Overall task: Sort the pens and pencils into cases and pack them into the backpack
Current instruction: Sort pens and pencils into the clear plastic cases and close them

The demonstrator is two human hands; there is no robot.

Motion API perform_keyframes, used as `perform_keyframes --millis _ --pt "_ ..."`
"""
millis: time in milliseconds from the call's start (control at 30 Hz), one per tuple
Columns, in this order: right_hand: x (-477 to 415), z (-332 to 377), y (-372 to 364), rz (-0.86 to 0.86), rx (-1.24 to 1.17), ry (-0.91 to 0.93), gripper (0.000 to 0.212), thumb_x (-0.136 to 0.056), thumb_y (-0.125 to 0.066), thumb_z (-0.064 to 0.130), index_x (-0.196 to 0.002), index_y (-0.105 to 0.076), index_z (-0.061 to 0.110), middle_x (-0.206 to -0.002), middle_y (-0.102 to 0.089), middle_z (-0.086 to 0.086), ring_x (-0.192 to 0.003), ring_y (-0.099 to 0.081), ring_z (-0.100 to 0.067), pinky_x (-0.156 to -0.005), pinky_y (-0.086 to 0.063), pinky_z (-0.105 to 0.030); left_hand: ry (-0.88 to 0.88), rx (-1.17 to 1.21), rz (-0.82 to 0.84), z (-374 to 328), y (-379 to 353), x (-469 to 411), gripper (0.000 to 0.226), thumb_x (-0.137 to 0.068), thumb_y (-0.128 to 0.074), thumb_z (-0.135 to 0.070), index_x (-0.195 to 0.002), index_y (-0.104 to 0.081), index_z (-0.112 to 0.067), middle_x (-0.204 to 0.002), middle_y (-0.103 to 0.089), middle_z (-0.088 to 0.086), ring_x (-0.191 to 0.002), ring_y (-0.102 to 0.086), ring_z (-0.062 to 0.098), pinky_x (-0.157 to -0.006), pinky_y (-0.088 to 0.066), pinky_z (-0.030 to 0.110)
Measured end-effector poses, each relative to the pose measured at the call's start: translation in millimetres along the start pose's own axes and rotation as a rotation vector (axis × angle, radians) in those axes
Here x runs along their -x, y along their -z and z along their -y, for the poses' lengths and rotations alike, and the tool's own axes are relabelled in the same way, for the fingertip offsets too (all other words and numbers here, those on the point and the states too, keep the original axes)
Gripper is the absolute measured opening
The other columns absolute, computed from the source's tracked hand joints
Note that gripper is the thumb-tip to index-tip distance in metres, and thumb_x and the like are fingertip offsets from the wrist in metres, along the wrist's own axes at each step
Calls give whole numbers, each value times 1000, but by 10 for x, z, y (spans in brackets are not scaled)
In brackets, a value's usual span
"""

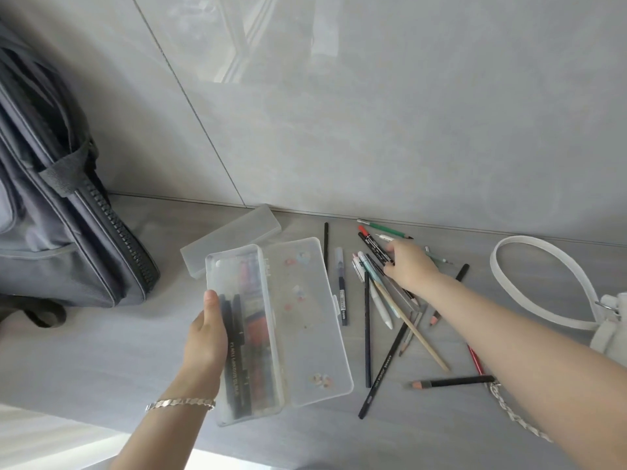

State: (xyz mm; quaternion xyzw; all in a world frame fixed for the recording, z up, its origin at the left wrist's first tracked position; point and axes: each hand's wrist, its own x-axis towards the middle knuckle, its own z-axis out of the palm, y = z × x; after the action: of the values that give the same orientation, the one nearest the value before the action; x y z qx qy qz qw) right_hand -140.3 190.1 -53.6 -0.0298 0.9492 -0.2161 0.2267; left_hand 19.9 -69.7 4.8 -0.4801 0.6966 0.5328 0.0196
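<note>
An open clear plastic case (291, 320) lies on the grey table, its lid flat to the right. Black and red pens fill its left tray. My left hand (207, 337) grips the case's left edge. My right hand (409, 266) reaches over a loose pile of pens and pencils (383, 310), its fingers closing on a black marker with a red cap (375, 244). A second frosted case (234, 237), shut, lies behind the open one. A grey backpack (57, 212) stands at the left with its zipper open.
A white bag with a strap (543, 266) and a metal chain (512, 413) sits at the right. A tiled wall rises close behind the table. The table's front edge runs near the bottom left of the view.
</note>
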Motion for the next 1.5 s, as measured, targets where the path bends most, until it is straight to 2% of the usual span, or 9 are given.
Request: perform_keyframes --millis 200,367,467,600,800,1133,1267,1367,1500 --pt "314 -45 289 -339 -479 148 21 -80 -64 1 -97 -60 11 -95 -64 -12 -80 -57 -17 -72 -40 -21 -20 -25 17 -3 -49 23 67 -92 -23 -58 -132 -48 -11 -134 -49 10 -112 -46 23 -90 -31 31" --pt "604 74 664 -559 -862 279 18 -83 -64 8 -86 -59 25 -79 -62 7 -67 -57 5 -70 -46 -9 0 -66 62 42 -89 0 72 -88 -20 -65 -133 -47 -15 -140 -45 10 -134 -32 29 -112 -23 45" --pt "600 122 689 -436 -741 216 16 -93 -47 10 -91 -53 25 -68 -54 5 -57 -52 -1 -60 -44 -17 -2 -94 59 46 -133 16 75 -87 -20 -67 -130 -50 -15 -134 -48 14 -129 -37 31 -111 -27 46" --pt "478 180 289 -72 -152 40 21 -90 -48 12 -70 -53 8 -65 -53 -7 -64 -52 -25 -65 -46 -35 -24 -143 44 48 -175 54 75 -87 -19 -67 -125 -56 -14 -124 -55 15 -118 -46 32 -106 -33 44" --pt "259 302 -143 -31 301 -51 13 -88 -49 8 -94 -60 7 -97 -65 -13 -91 -63 -32 -61 -38 -27 -39 -122 17 25 -232 168 67 -90 -21 -61 -120 -59 -15 -91 -54 -4 -98 -46 22 -87 -33 33" --pt "134 215 -49 -6 217 -208 10 -82 -56 18 -76 -52 12 -90 -61 -10 -93 -63 -28 -60 -38 -25 -75 -106 0 8 -287 347 67 -93 -29 -52 -113 -59 4 -115 -59 16 -114 -50 34 -93 -39 39" --pt "214 198 130 -180 43 -151 30 -81 -59 27 -97 -59 2 -108 -52 -16 -90 -58 -34 -64 -37 -29 -76 -118 7 -28 -294 382 65 -92 -28 -55 -120 -60 -6 -125 -56 13 -116 -49 29 -92 -36 34" --pt "342 270 401 -358 -207 -6 24 -80 -57 21 -62 -45 11 -70 -45 -10 -60 -45 -30 -48 -27 -28 -40 -124 67 -42 -322 386 64 -92 -23 -57 -129 -51 -13 -133 -50 8 -118 -45 24 -92 -32 31" --pt "803 532 651 -340 -521 89 40 -73 -62 18 -50 -29 19 -42 -28 6 -36 -28 -8 -35 -22 -17 -11 -117 154 -56 -390 418 66 -91 -20 -58 -138 -40 -17 -143 -40 4 -130 -35 23 -104 -25 34"
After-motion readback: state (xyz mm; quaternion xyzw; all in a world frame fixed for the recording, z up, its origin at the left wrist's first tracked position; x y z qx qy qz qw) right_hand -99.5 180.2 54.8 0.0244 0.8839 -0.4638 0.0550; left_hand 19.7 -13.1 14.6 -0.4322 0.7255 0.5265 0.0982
